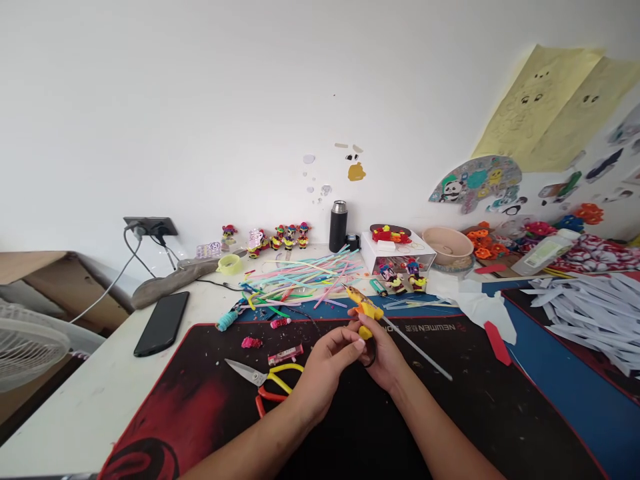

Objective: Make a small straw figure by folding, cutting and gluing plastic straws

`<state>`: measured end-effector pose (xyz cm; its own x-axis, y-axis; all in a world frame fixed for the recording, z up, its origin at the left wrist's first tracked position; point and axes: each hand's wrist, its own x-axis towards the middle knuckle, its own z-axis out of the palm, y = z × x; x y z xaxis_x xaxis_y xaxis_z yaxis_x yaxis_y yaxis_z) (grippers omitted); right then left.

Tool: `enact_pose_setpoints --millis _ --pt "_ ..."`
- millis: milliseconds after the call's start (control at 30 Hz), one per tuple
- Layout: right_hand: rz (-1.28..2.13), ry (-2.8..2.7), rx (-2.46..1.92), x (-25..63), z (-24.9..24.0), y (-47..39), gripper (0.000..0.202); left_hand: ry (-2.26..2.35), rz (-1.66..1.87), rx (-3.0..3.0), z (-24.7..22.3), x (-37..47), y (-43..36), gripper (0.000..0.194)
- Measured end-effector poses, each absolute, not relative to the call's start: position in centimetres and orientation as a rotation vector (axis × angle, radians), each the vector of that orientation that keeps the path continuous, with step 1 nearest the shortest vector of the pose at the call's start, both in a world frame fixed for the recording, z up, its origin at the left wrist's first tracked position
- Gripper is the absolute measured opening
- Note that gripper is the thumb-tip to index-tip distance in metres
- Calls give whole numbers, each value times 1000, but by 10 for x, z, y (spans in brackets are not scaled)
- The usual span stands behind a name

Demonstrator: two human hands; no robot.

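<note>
A yellow glue gun [367, 312] with a long translucent glue stick [420, 350] out of its back is held above the black mat [370, 427], its nozzle pointing up and left. My right hand [384, 357] is wrapped round its handle. Close against it, my left hand [333, 357] has its thumb and fingers pinched together near the handle; whatever lies between them is too small to make out. Scissors [257, 379] with yellow and red handles lie open left of my left hand. Behind them are a pink lighter [286, 355] and a small pink fuzzy piece [251, 343].
Coloured strips [300, 277] spread behind the mat. Small figures [291, 237], a black flask [339, 228] and a white box [395, 253] stand near the wall. A phone [161, 323] and a fan [30, 347] are at left, white strips [600, 313] at right.
</note>
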<state>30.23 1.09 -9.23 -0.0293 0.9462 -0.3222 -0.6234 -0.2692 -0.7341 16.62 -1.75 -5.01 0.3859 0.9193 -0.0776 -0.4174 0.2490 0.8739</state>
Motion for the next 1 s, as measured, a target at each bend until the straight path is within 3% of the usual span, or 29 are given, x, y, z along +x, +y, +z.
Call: enact_pose_setpoints --millis 267,567,1000 --pt "1605 -791 -974 293 -85 18 43 806 1090 675 -59 114 14 27" --pt "1577 -1029 -991 269 -77 44 40 774 1167 436 -66 72 58 8" --pt "1572 -1045 -950 261 -90 38 52 791 1271 403 -65 64 69 17"
